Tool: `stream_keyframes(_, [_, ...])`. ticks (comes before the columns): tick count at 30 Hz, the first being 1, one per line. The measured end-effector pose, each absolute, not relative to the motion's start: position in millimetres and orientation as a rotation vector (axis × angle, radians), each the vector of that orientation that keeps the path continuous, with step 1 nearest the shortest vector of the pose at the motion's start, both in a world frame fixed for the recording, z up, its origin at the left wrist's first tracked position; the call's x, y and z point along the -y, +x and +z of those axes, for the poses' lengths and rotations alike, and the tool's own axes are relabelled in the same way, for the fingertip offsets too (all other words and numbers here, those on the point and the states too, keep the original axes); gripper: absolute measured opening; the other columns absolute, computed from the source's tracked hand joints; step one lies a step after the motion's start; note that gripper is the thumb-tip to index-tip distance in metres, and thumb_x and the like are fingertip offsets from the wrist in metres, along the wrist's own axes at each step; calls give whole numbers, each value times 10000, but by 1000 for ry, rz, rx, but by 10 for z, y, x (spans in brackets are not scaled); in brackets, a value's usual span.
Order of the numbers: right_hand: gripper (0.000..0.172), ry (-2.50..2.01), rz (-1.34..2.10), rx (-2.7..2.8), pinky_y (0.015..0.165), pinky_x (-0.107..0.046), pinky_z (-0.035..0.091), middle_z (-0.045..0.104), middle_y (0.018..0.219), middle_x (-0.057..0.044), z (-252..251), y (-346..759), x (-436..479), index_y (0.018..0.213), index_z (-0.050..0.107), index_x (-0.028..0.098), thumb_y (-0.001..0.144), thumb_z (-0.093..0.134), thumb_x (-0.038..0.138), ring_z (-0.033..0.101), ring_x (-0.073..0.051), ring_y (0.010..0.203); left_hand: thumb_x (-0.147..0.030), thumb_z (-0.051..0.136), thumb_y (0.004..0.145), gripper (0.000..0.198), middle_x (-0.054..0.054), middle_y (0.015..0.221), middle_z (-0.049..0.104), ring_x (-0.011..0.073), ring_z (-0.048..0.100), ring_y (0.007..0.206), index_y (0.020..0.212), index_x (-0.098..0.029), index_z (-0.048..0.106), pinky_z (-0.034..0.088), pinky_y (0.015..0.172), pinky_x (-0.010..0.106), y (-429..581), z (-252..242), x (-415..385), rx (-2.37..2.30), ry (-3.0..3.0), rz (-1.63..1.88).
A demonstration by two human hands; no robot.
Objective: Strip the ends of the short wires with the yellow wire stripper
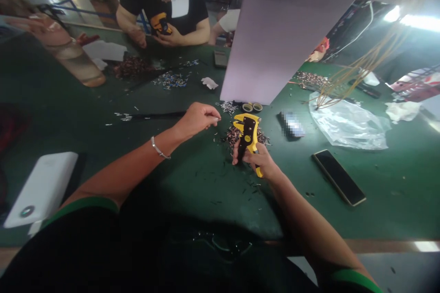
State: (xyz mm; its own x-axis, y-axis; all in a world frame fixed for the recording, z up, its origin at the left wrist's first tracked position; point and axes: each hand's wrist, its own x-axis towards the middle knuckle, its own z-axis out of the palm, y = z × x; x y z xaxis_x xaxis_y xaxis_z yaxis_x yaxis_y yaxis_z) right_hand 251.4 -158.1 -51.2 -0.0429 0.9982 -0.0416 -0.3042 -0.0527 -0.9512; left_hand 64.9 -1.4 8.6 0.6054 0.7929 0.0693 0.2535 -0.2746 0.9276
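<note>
My right hand (256, 158) is wrapped round the handles of a yellow and black wire stripper (250, 130), its jaws pointing up and to the left. Under and behind the tool lies a pile of short dark and copper-coloured wire pieces (233, 134). To the left, my left hand (202, 116) is pinched, thumb against forefinger; anything between the fingertips is too small to name. Near it is a small heap of silvery pieces (228, 106). A bundle of black wires (158, 115) with bright ends reaches leftward from behind my left wrist.
A white panel (271, 36) stands upright ahead. To the right lie a phone (339, 176), a clear plastic bag (350, 123) and tape rolls (252, 107). A white power bank (43, 187) and a bottle (74, 57) are at left. Opposite, a person (163, 9) holds a similar tool.
</note>
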Motion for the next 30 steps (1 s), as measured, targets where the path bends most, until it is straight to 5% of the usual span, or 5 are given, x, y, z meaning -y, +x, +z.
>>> stream_keyframes(30, [344, -1057, 1418, 1099, 657, -343, 517, 675, 760, -10, -526, 2420, 1653, 976, 624, 156, 635, 636, 107, 639, -169, 628, -183, 646, 685, 134, 47, 648, 681, 100, 523, 529, 764, -145, 747, 443, 536, 279, 661, 91, 83, -712, 1798, 546])
